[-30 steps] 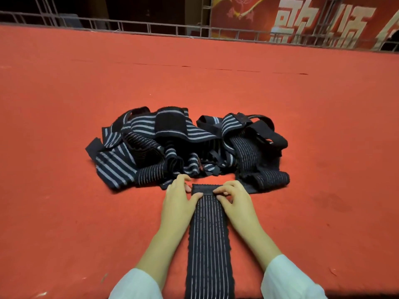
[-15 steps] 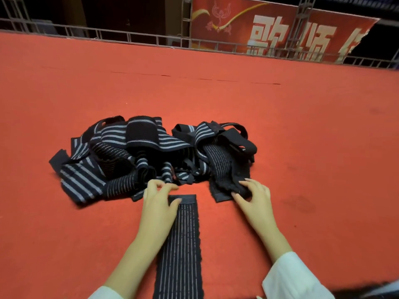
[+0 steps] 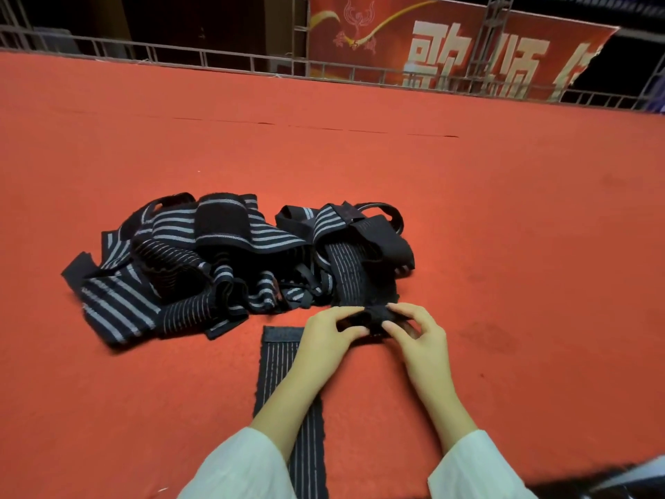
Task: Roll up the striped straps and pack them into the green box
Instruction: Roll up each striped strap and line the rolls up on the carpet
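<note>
A tangled pile of dark straps with pale stripes [image 3: 223, 268] lies on the red carpet [image 3: 360, 167]. One striped strap [image 3: 279, 358] lies flat and straight, running from the pile's near edge toward me, partly under my left forearm. My left hand [image 3: 329, 334] and my right hand [image 3: 419, 334] both pinch the near end of another thin-striped strap [image 3: 351, 271] that comes off the right side of the pile; that end is bunched into a small dark roll between my fingers. No green box is in view.
The red carpet stretches wide on all sides of the pile. A metal railing [image 3: 216, 61] and a red banner with large pale characters [image 3: 460, 48] stand along the far edge. A dark object [image 3: 626, 480] shows at the bottom right corner.
My left hand has left the flat strap and moved right to join my right hand on the other strap's end, which is now bunched between both hands.
</note>
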Demonstrator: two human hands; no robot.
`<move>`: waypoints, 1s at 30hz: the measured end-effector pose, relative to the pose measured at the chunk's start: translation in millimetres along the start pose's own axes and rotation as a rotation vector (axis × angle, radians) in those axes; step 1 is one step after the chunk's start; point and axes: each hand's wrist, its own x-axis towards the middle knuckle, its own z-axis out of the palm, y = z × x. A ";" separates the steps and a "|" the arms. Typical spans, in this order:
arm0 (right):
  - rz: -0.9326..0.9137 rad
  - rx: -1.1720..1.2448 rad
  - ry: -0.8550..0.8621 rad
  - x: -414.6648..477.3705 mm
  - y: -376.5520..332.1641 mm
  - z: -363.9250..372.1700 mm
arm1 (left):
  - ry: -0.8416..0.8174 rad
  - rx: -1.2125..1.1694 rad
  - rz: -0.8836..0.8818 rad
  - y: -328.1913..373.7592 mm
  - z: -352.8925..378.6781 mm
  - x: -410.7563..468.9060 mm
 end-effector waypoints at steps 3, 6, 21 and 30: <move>-0.075 -0.154 0.005 1.6 6.5 3.9 | 0.056 -0.093 -0.006 -3.8 -4.2 -2.0; -0.058 -0.123 0.031 3.2 6.1 4.0 | 0.081 -0.179 -0.028 -5.2 -6.9 -3.4; -0.141 -0.257 0.001 -3.7 0.9 8.7 | 0.056 0.030 0.090 -16.1 3.9 0.1; -0.020 -0.155 0.023 -3.3 -1.1 7.1 | 0.254 -0.117 -0.084 -15.8 -4.9 1.1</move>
